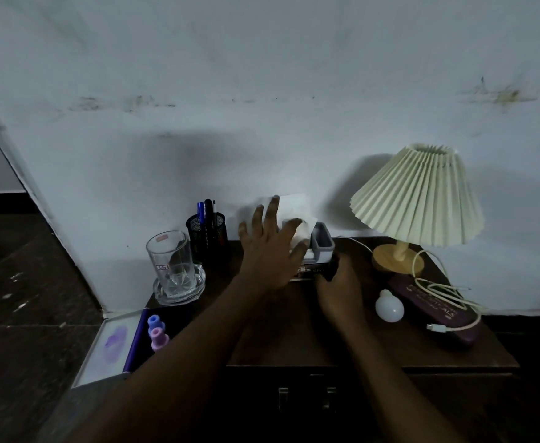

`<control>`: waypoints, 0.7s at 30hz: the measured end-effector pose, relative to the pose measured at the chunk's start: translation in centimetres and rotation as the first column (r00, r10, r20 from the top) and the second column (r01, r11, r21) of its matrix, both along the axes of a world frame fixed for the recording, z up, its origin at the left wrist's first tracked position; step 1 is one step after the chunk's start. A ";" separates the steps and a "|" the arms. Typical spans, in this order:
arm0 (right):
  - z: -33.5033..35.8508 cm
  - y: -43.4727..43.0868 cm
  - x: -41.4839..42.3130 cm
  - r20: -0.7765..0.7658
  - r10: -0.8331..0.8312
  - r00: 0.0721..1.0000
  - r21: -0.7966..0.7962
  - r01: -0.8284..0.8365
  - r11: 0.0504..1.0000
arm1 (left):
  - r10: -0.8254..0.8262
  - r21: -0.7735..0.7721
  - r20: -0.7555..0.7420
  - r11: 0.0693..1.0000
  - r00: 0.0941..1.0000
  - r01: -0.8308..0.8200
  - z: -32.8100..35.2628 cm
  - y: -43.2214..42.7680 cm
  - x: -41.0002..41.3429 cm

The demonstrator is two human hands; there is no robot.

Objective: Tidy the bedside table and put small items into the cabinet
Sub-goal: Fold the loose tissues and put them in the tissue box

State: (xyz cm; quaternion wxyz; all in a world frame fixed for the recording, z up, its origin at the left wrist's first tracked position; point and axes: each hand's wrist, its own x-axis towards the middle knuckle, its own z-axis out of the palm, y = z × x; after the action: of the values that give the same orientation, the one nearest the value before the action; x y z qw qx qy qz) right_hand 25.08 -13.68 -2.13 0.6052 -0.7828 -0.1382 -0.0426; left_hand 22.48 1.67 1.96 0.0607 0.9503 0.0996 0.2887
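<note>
Fingers (273, 212) of left hand (268, 251) spread over tissue box (324, 244) between pen holder (206, 231) and lamp (419, 199); grip of right hand (339, 286) unclear.

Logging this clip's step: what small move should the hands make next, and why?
Probably press the left hand down to tuck the tissue into the grey box: it lies spread over the tissue, which sticks up, and the right hand sits at the box's near corner.

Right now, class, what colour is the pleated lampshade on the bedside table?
The lampshade is pale cream, pleated; the head view shows it best.
</note>
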 end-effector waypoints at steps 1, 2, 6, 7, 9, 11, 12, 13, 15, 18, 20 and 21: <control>0.0 0.0 0.0 0.005 0.002 1.000 -0.005 -0.002 1.000 | -0.007 0.005 -0.005 1.000 1.000 0.007 0.7 0.2 0.6; -0.1 0.0 0.1 0.007 0.003 1.000 -0.005 -0.003 1.000 | -0.023 0.009 -0.008 1.000 1.000 0.023 1.3 0.5 1.1; -0.1 0.2 0.2 -0.001 -0.002 1.000 0.000 0.002 1.000 | -0.109 0.069 -0.081 0.991 0.991 0.115 3.4 1.3 3.0; -0.1 0.2 0.2 -0.001 0.001 1.000 0.004 -0.001 1.000 | -0.125 0.099 -0.115 0.986 0.985 0.137 3.9 1.4 3.3; -0.2 0.2 0.2 -0.009 0.008 1.000 0.013 -0.007 1.000 | -0.154 0.200 -0.178 0.961 0.972 0.189 4.8 1.6 3.8; -0.2 0.2 0.2 -0.014 0.011 1.000 0.028 -0.010 1.000 | -0.183 0.305 -0.212 0.921 0.960 0.243 5.4 1.8 4.0; -0.3 0.2 0.2 -0.015 0.009 1.000 0.032 -0.008 0.999 | -0.195 0.346 -0.222 0.900 0.956 0.264 5.6 1.9 4.0; -0.3 0.2 0.2 -0.018 0.006 1.000 0.035 -0.005 0.999 | -0.201 0.381 -0.232 0.881 0.952 0.279 5.8 2.0 4.1; -0.3 0.2 0.2 -0.024 0.005 1.000 0.039 -0.004 0.999 | -0.200 0.438 -0.254 0.849 0.946 0.297 6.3 2.4 4.3; -0.4 0.1 0.2 -0.020 0.007 1.000 0.036 -0.006 0.999 | -0.183 0.472 -0.275 0.829 0.944 0.299 7.0 3.0 4.5; -0.3 0.1 0.2 -0.015 0.007 1.000 0.041 -0.006 0.999 | -0.177 0.460 -0.278 0.839 0.944 0.292 7.2 3.1 4.7; -0.2 0.2 0.2 -0.016 0.008 1.000 0.046 -0.008 0.999 | -0.180 0.440 -0.273 0.850 0.945 0.289 7.2 3.2 4.7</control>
State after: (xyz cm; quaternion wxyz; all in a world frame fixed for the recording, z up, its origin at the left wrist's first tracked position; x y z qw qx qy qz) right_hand 25.25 -13.51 -2.36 0.6242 -0.7686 -0.1354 -0.0371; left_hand 27.23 4.87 9.16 -0.1501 0.9671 -0.0855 0.1866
